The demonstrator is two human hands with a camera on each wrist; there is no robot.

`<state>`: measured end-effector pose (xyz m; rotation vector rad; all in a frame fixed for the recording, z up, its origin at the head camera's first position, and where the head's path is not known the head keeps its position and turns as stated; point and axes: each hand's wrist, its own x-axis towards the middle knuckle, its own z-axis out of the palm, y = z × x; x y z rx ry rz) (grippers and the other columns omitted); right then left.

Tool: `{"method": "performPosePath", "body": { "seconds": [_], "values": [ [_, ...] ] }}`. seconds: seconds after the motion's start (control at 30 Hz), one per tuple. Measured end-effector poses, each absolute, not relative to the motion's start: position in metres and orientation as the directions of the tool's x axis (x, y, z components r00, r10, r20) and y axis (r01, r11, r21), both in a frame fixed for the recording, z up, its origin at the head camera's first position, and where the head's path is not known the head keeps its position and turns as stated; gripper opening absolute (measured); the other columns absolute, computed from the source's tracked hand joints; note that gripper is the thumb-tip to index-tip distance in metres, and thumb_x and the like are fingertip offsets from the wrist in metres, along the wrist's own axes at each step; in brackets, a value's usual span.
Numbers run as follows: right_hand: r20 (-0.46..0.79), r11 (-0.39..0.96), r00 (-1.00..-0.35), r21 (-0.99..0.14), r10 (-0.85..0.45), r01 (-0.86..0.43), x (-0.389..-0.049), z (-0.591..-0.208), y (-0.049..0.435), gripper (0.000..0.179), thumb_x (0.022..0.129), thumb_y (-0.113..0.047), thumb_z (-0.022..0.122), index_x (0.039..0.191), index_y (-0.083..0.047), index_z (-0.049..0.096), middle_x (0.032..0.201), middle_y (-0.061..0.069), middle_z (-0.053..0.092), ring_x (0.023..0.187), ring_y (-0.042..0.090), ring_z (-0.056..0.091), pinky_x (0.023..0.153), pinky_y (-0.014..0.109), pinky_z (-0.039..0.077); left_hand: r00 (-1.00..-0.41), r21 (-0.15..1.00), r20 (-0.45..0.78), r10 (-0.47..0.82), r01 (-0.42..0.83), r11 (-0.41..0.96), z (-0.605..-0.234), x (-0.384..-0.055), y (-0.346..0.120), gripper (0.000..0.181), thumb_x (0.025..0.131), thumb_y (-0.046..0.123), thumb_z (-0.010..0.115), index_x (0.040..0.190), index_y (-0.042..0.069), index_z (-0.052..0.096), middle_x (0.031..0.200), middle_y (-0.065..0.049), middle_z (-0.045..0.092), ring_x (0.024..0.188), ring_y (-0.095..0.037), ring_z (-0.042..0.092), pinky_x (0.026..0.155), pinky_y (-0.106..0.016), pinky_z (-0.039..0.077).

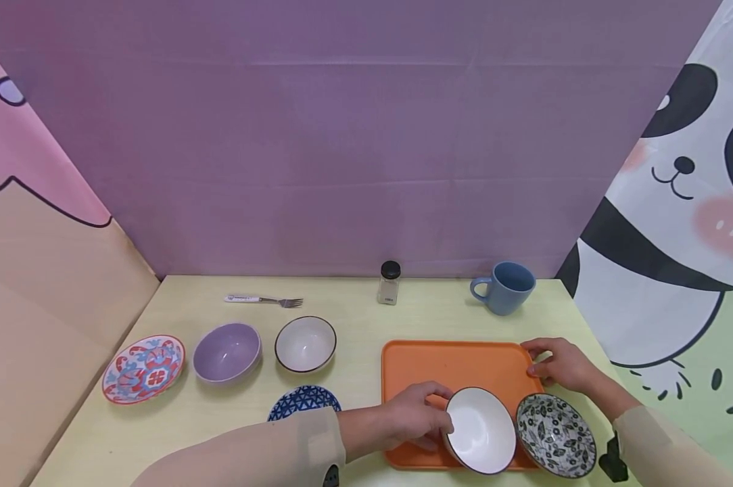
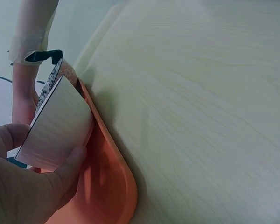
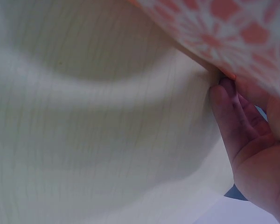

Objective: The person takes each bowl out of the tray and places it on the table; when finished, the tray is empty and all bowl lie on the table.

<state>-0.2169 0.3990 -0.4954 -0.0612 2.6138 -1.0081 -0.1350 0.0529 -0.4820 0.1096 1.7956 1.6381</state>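
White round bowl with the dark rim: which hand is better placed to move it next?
Probably the left hand: it grips the white round bowl by its side. The right hand is farther off, at the far right corner of the orange rectangular tray.

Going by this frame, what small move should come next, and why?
Probably settle the held bowl flat on the tray and loosen the grip: the left hand has it above the tray, beside the floral bowl, while the right hand holds the tray's edge.
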Motion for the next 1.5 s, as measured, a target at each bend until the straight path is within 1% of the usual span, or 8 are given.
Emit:
{"method": "performPosePath", "body": {
  "seconds": [0.17,0.37,0.5,0.7,0.9,0.97,1.2,1.5],
  "values": [
    [-0.299,0.756,-0.942,-0.649,-0.154,0.083,-0.217,-0.496,0.399,0.05,0.09,-0.005,0.075,0.137,0.003,0.06,0.116,0.018,0.062,0.085,0.023,0.066,0.071,0.037,0.064,-0.75,0.897,-0.439,0.494,-0.395,0.198,-0.479,-0.136,0.046,0.041,0.085,0.002,0.07,0.124,0.014,0.063,0.095,-0.008,0.07,0.077,-0.02,0.07,0.07,-0.039,0.062],
    [-0.299,0.758,-0.943,-0.646,-0.148,0.087,-0.218,-0.498,0.4,0.05,0.09,-0.005,0.075,0.137,0.002,0.06,0.117,0.018,0.063,0.086,0.023,0.067,0.071,0.037,0.064,-0.746,0.893,-0.443,0.497,-0.415,0.173,-0.472,-0.136,0.037,0.039,0.087,0.006,0.068,0.125,0.013,0.064,0.094,-0.011,0.07,0.074,-0.021,0.069,0.069,-0.04,0.064],
    [-0.298,0.758,-0.943,-0.647,-0.149,0.085,-0.217,-0.497,0.4,0.05,0.09,-0.005,0.075,0.137,0.002,0.06,0.118,0.018,0.063,0.087,0.023,0.067,0.071,0.037,0.064,-0.737,0.892,-0.443,0.51,-0.422,0.165,-0.467,-0.136,0.028,0.042,0.087,0.01,0.068,0.129,0.013,0.064,0.093,-0.012,0.071,0.073,-0.022,0.069,0.069,-0.04,0.065],
    [-0.299,0.752,-0.942,-0.654,-0.155,0.083,-0.215,-0.495,0.399,0.049,0.09,-0.005,0.074,0.137,0.002,0.06,0.118,0.019,0.063,0.086,0.023,0.067,0.072,0.038,0.065,-0.736,0.893,-0.432,0.521,-0.431,0.131,-0.459,-0.136,0.01,0.045,0.087,0.01,0.067,0.132,0.011,0.064,0.101,-0.011,0.072,0.077,-0.024,0.071,0.069,-0.042,0.065],
    [-0.299,0.75,-0.94,-0.657,-0.164,0.077,-0.215,-0.494,0.4,0.049,0.091,-0.004,0.074,0.137,0.003,0.06,0.119,0.02,0.062,0.087,0.023,0.067,0.072,0.038,0.065,-0.74,0.895,-0.423,0.522,-0.43,0.117,-0.45,-0.137,-0.013,0.048,0.087,0.011,0.066,0.135,0.01,0.062,0.106,-0.011,0.072,0.079,-0.024,0.071,0.07,-0.038,0.065],
    [-0.295,0.747,-0.94,-0.662,-0.174,0.07,-0.215,-0.494,0.4,0.049,0.09,-0.004,0.074,0.137,0.003,0.06,0.119,0.021,0.062,0.088,0.024,0.067,0.072,0.038,0.065,-0.745,0.895,-0.425,0.515,-0.431,0.115,-0.445,-0.138,-0.023,0.051,0.087,0.012,0.065,0.138,0.01,0.061,0.108,-0.012,0.071,0.08,-0.024,0.072,0.071,-0.038,0.065],
    [-0.294,0.742,-0.939,-0.667,-0.181,0.066,-0.216,-0.494,0.402,0.049,0.09,-0.005,0.074,0.137,0.003,0.06,0.119,0.02,0.063,0.088,0.024,0.068,0.072,0.038,0.065,-0.769,0.899,-0.417,0.485,-0.426,0.097,-0.433,-0.14,-0.061,0.061,0.091,0.014,0.063,0.15,0.005,0.049,0.113,-0.016,0.07,0.086,-0.025,0.074,0.079,-0.044,0.065],
    [-0.292,0.739,-0.939,-0.67,-0.183,0.064,-0.217,-0.494,0.401,0.049,0.09,-0.004,0.074,0.136,0.003,0.061,0.118,0.021,0.063,0.088,0.024,0.068,0.071,0.038,0.065,-0.806,0.92,-0.367,0.464,-0.389,0.05,-0.428,-0.137,-0.101,0.064,0.094,0.013,0.06,0.153,0.0,0.041,0.118,-0.02,0.067,0.088,-0.026,0.073,0.084,-0.046,0.064]
  ]
}}
